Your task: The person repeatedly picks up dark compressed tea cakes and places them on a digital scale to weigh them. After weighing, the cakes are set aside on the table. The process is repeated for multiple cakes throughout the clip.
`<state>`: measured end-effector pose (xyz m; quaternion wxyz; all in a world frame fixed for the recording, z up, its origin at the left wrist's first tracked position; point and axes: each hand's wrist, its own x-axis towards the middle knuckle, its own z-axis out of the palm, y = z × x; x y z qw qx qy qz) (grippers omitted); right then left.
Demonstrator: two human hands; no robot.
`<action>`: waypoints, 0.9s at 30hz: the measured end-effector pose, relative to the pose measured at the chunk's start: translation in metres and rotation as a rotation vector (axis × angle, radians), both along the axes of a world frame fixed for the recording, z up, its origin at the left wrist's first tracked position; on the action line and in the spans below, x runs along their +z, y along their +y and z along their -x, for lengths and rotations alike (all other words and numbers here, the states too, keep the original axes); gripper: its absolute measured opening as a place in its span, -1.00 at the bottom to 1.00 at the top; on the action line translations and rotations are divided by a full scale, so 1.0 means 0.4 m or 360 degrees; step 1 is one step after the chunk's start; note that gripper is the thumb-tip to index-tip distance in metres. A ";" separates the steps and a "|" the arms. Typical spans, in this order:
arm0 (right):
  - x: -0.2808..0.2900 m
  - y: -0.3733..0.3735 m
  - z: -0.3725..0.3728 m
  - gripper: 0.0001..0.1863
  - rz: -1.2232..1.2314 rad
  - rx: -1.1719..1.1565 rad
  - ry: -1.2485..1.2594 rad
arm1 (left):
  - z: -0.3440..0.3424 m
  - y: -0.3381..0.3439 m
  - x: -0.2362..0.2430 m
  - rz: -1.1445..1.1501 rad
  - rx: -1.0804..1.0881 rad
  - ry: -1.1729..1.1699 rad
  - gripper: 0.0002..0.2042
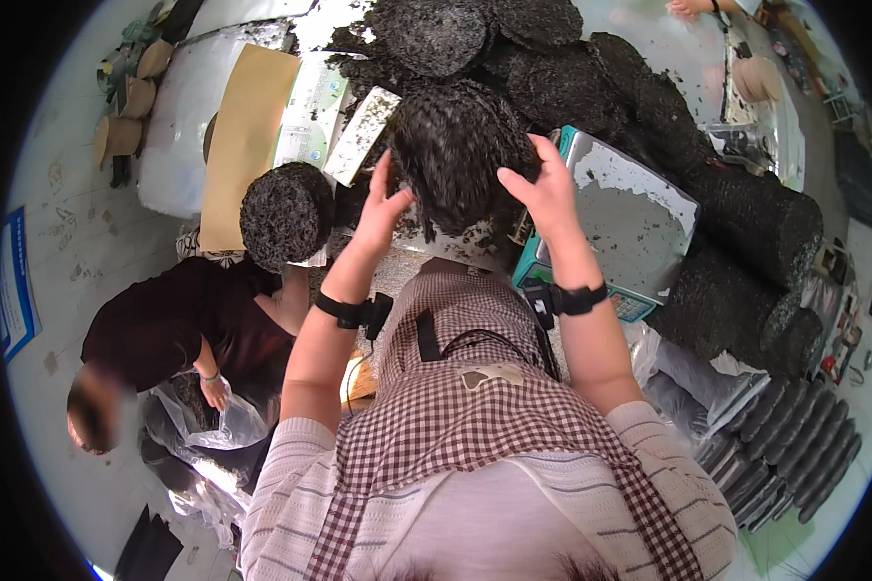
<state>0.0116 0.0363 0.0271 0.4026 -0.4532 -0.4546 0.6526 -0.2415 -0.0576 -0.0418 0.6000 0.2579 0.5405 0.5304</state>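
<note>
My left hand (386, 205) and my right hand (543, 186) grip opposite sides of a round mass of dark, crinkly flaked material, like dried seaweed (460, 153), in front of me. My fingers curve round its edges with both thumbs toward me. Just left of it lie a narrow white board (361, 136) speckled with dark bits and a separate round dark cake (287, 211). To the right of my right hand is a teal-edged scale with a grey, flake-strewn top (625, 223).
Dark round cakes pile up behind (431, 34) and at right (746, 228). A tan sheet (242, 136) lies left. Black packs (794, 436) stack lower right. A co-worker (179, 329) bends at lower left, hand by a plastic bag (242, 426); another person's hand (688, 8) shows top right.
</note>
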 end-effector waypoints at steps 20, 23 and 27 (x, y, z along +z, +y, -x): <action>-0.192 -0.165 0.005 -0.70 -0.1560 0.1136 -0.1222 | -0.177 0.042 -0.067 -0.0916 -0.0535 0.1485 -0.40; -0.053 -0.214 0.045 -0.71 -0.0930 0.1519 -0.1647 | -0.140 0.075 -0.205 -0.0859 -0.0774 0.1686 -0.32; 0.220 -0.307 -0.264 -0.67 -0.1374 0.0363 -0.1152 | -0.224 0.064 -0.104 -0.0724 -0.1072 0.2378 0.00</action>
